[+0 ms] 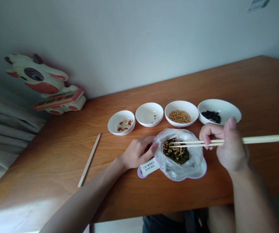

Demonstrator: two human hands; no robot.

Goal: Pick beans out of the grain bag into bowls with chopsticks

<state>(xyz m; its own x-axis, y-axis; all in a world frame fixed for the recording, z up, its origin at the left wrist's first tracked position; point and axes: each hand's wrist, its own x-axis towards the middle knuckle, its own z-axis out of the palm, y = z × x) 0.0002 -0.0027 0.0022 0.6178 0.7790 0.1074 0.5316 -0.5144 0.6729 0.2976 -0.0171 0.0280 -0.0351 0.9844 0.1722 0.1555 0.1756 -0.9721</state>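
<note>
**Right hand (230,149) gripping chopsticks (263,139), tips over bean mix (178,155)**

Right fingers closed on the pale, straight chopsticks, just right of the plastic bag (195,163); tips point left across its open mouth, slightly apart. Can't tell if they hold a bean. Left hand (137,152): fingers half curled, touching the bag's left rim; can't tell if pinched. Bag: clear, crinkled, mouth up. Bean mix: small round tan and green grains, left of the right fingers, right of the left ones. Under the bag: purple-edged dish (204,169), scalloped, white label (150,166) by its handle. Behind: four smooth white bowls (144,112) in a row. Tabletop (122,200): brown wood grain.
</note>
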